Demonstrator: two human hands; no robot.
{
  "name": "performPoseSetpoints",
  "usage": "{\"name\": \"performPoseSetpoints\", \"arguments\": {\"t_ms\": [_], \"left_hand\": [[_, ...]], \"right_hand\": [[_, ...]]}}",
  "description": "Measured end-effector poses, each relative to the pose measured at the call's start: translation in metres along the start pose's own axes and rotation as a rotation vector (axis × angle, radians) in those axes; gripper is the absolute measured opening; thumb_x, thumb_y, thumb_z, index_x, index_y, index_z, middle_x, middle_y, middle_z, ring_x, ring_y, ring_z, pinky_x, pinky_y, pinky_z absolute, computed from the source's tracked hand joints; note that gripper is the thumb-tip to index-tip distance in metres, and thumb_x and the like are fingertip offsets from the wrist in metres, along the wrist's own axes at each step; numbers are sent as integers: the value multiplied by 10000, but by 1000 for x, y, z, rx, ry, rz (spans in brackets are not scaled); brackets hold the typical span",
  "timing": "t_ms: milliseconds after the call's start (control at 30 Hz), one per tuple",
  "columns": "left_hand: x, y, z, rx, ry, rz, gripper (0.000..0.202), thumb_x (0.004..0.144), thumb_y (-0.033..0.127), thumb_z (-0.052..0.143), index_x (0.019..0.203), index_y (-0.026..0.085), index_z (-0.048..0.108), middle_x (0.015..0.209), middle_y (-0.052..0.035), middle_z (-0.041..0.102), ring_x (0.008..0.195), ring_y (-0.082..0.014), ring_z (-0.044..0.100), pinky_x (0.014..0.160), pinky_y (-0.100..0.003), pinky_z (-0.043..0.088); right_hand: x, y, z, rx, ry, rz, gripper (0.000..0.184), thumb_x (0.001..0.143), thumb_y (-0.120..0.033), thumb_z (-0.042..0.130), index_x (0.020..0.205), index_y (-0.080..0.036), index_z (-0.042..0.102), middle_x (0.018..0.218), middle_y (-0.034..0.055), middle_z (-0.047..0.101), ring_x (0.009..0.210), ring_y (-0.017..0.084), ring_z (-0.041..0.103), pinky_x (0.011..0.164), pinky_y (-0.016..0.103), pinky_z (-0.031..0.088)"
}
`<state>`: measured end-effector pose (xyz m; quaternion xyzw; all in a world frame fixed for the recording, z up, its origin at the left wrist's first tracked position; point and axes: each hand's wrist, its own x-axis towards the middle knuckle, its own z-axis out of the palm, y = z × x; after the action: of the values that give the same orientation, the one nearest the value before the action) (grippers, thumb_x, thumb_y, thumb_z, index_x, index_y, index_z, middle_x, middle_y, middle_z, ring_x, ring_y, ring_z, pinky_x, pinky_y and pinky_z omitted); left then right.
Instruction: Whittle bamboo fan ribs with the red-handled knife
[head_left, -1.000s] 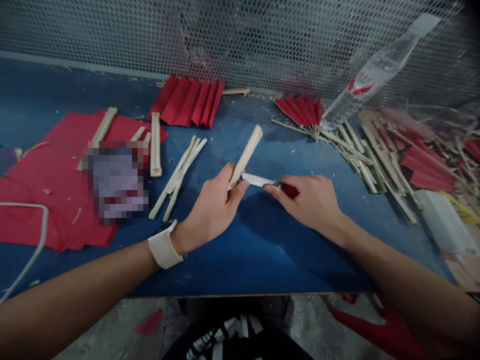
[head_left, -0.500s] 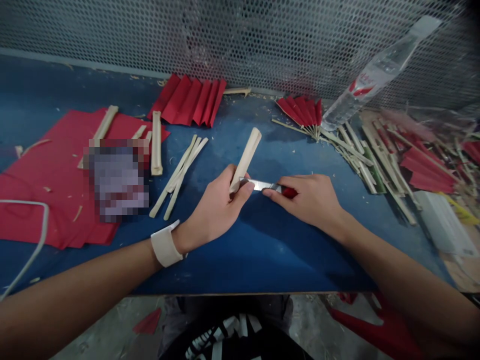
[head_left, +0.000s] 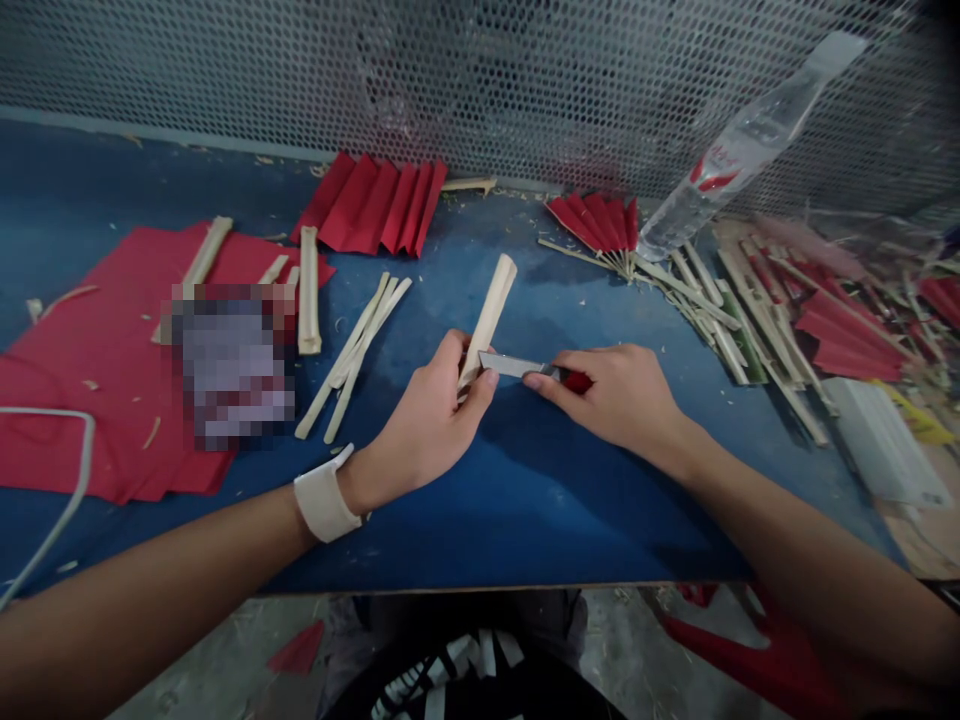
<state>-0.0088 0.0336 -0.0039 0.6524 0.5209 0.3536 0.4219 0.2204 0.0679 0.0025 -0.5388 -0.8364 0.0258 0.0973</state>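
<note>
Head view: nearest me, my left hand (head_left: 424, 430) is clenched round the lower end of a bamboo strip (head_left: 491, 305), which tilts up and away from it over the blue table (head_left: 525, 500). Just right of it, my right hand (head_left: 615, 395) grips a knife (head_left: 514, 365) by its red handle, blade tip touching the strip at my left thumb. The strip looks light, stiff and smooth, and probably splits along the grain. Best held low, fingers wrapped, thumb off the edge. Left of my left hand lie loose strips (head_left: 360, 345), and farther left red paper sheets (head_left: 97, 390). Beyond both hands are folded red paper (head_left: 375, 205), a plastic bottle (head_left: 735, 160) and the mesh wall (head_left: 480, 80).
</note>
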Motion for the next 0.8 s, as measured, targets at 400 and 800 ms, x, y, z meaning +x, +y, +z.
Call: {"name": "performPoseSetpoints", "arguments": {"t_ms": [400, 800], "left_hand": [[7, -3, 0, -505, -145, -63, 127, 1032, 259, 541, 1117, 185, 483, 871, -6, 602, 573, -60, 479, 513, -217, 425], [10, -5, 0, -519, -81, -106, 155, 1065, 318, 532, 1038, 173, 584, 852, 6, 592, 503, -26, 451, 439, -179, 348]], "right_hand": [[4, 7, 2, 13, -16, -23, 587, 1007, -686, 488, 783, -214, 756, 669, 48, 729, 609, 187, 615, 590, 309, 262], [7, 8, 2, 112, -10, -7, 595, 1008, -680, 471, 634, -218, 461, 590, 17, 567, 580, 152, 462, 609, 300, 245]]}}
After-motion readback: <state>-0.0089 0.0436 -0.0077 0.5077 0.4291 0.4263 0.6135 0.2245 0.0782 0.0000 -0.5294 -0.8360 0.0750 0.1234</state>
